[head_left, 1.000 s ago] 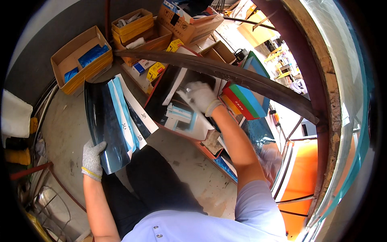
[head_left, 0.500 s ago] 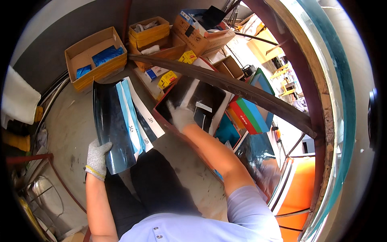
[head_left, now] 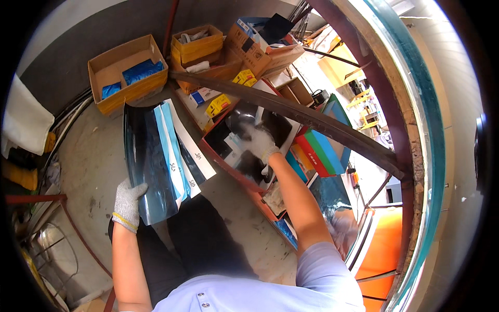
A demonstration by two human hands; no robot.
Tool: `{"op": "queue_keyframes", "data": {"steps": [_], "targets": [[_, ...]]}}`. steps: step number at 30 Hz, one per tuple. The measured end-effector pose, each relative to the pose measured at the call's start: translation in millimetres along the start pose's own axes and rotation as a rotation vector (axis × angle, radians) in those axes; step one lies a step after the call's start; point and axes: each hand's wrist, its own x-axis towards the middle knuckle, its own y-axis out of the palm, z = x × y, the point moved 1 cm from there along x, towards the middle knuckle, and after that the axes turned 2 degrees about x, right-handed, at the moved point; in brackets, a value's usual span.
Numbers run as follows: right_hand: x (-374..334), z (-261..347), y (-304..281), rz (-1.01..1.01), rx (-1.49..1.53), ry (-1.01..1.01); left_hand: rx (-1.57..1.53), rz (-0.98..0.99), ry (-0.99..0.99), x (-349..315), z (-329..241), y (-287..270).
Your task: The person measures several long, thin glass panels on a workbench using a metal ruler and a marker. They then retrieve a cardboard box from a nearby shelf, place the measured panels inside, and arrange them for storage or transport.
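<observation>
My left hand, in a grey knit glove, grips the lower left edge of a stack of curved, dark tinted film sheets. White and light blue strips with handwriting run down the stack's right side. My right hand, also gloved, reaches into a red-rimmed box in front of me and to the right. Inside lie dark glossy sheets and a pale strip beside the hand. Motion smears its fingers, so I cannot see whether they hold anything.
A dark metal bar crosses slantwise just beyond the box. Behind stand an open cardboard box with blue packets, and small yellow boxes. To the right are a striped box, an orange panel and glass edges.
My right hand has shifted right and slightly up within the box. The sheets under it have moved, and a rounded dark surface now shows. My left hand keeps its hold on the stack.
</observation>
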Motion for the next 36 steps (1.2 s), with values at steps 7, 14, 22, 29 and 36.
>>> {"op": "queue_keyframes", "data": {"steps": [7, 14, 22, 29, 36], "targets": [[-75.4, 11.0, 26.1, -0.397, 0.377, 0.065, -0.016, 0.039, -0.012, -3.0, -8.6, 4.7], [-143.3, -61.3, 74.3, -0.616, 0.622, 0.795, -0.025, 0.101, -0.003, 2.4, -4.5, 2.0], [-154.2, -42.9, 92.0, -0.604, 1.343, 0.754, 0.028, 0.167, -0.018, -1.6, -15.5, 10.2], [-153.2, -3.2, 68.0, -0.573, 1.521, 0.741, -0.102, 0.149, -0.016, -4.8, -12.5, -2.0], [-151.0, -22.0, 75.5, -0.352, 1.407, 0.850, -0.047, 0.119, 0.028, -3.2, -10.4, -7.2]]}}
